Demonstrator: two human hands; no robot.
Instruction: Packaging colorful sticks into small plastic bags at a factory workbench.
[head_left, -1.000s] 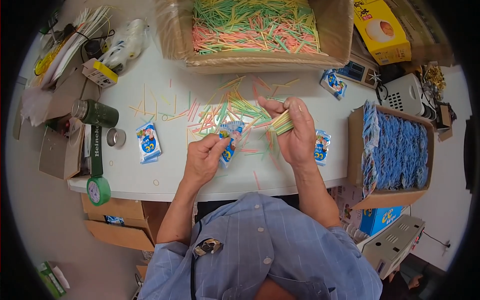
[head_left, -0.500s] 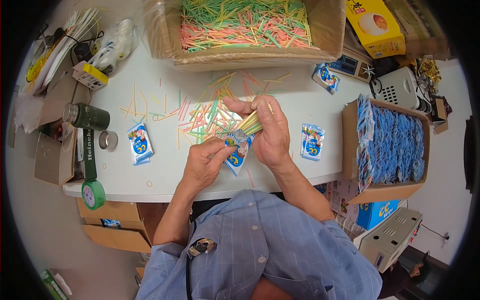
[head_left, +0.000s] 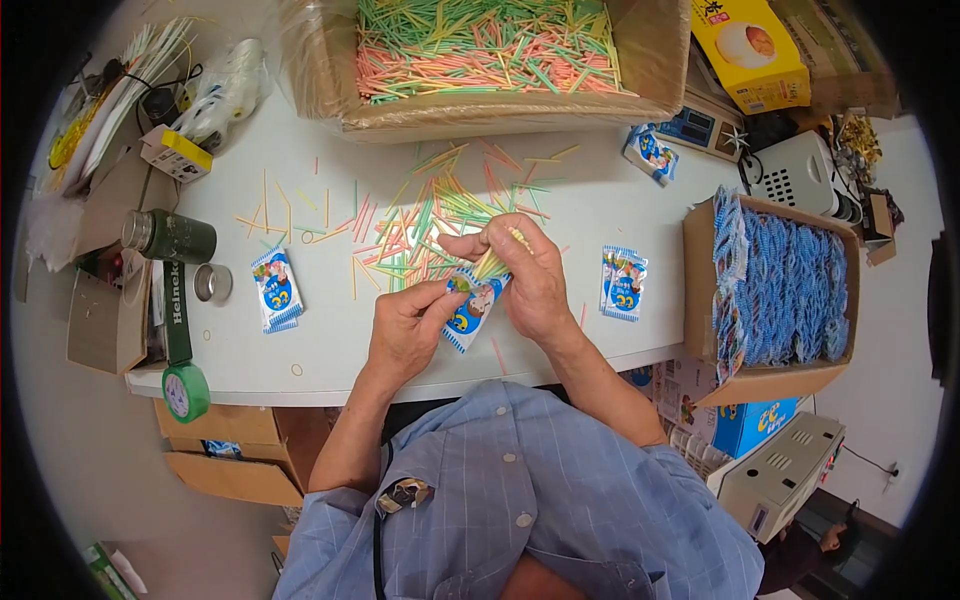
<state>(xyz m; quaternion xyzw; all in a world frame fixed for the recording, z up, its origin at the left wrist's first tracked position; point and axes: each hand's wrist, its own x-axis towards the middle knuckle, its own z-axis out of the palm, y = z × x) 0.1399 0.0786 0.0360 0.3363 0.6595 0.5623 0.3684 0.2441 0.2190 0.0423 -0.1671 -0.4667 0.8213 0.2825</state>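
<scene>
My left hand (head_left: 408, 325) pinches the rim of a small blue-and-white packet (head_left: 470, 322), which tilts over the table's near edge. In my right hand (head_left: 532, 285) is a bundle of thin pale-yellow sticks (head_left: 490, 266); its lower ends are inside the packet's open mouth. The thumb lies along the bundle, and the right fingers also reach the packet's side. Beyond both hands spreads a loose pile of pink, green and yellow sticks (head_left: 425, 225). How deep the bundle sits in the packet is hidden.
A large lined carton (head_left: 510, 118) full of coloured sticks stands at the back. Small packets lie left (head_left: 277, 290) and right (head_left: 624, 285). A box of filled packets (head_left: 790, 375) is at the right. A green flask (head_left: 180, 236), metal cup (head_left: 212, 283) and green tape roll (head_left: 186, 391) sit left.
My right hand has moved down toward the packet, and the stick bundle sits deeper in its mouth. The left hand keeps its pinch on the packet.
</scene>
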